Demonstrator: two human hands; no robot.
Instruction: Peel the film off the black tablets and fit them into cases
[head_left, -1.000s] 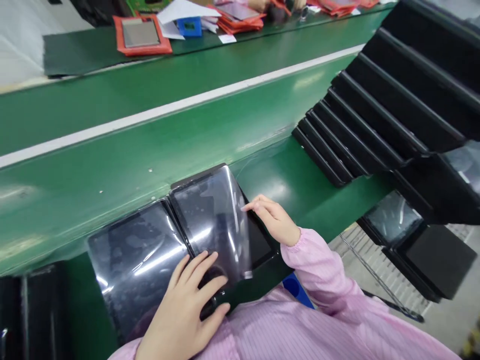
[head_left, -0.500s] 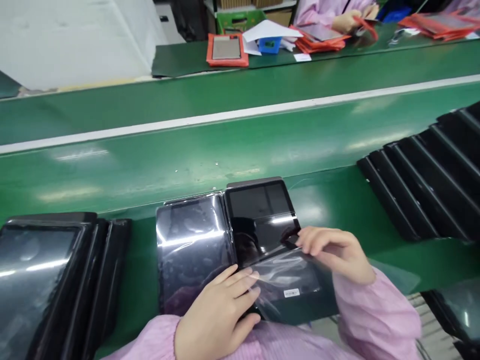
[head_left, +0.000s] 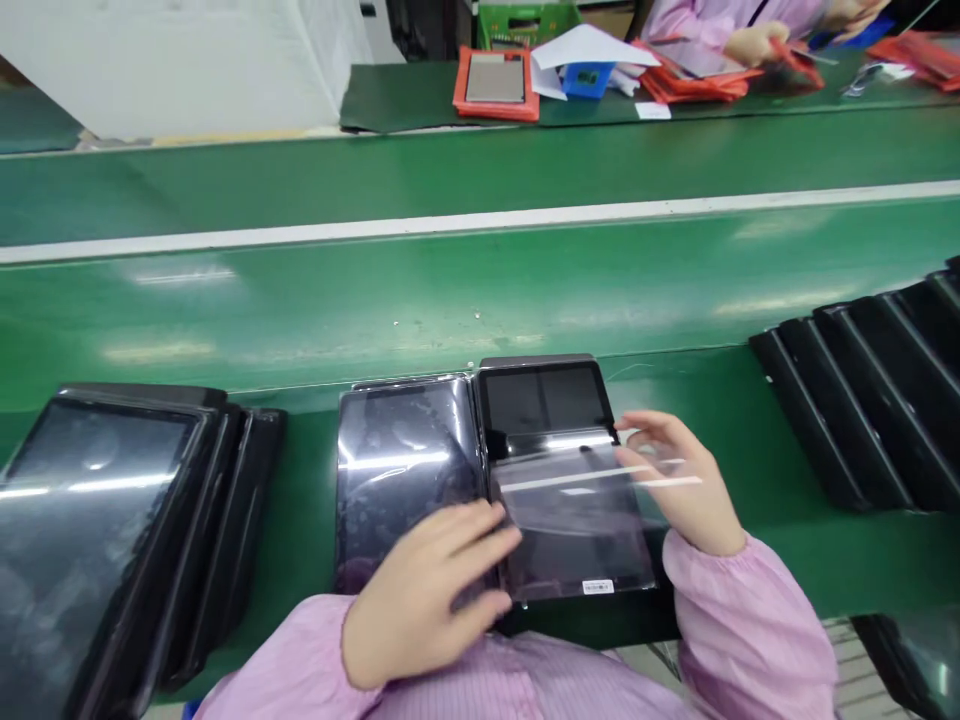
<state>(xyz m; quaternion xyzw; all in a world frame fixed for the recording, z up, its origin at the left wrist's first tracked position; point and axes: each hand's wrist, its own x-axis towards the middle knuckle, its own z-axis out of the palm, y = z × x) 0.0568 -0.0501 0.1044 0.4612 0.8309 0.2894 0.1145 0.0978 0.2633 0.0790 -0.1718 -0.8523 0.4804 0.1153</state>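
Note:
Two black tablets lie side by side on the green conveyor belt (head_left: 225,320), their edges touching. My left hand (head_left: 424,600), a little blurred, rests with its fingers spread on the lower right of the left tablet (head_left: 405,470). A clear plastic film (head_left: 570,520) with a small white label (head_left: 598,587) covers the lower half of the right tablet (head_left: 544,405). My right hand (head_left: 679,480) pinches the film's right edge and holds it slightly raised. The upper part of that tablet's glossy screen lies bare.
A stack of black tablets (head_left: 97,510) stands to the left, and a row of black tablets or trays on edge (head_left: 855,400) to the right. Across the belt, a co-worker's hands (head_left: 761,42) work among orange sleeves near a blue box (head_left: 589,78).
The film has peeled back toward me from the upper part of the right tablet, carried by my right hand. My view has also swung level.

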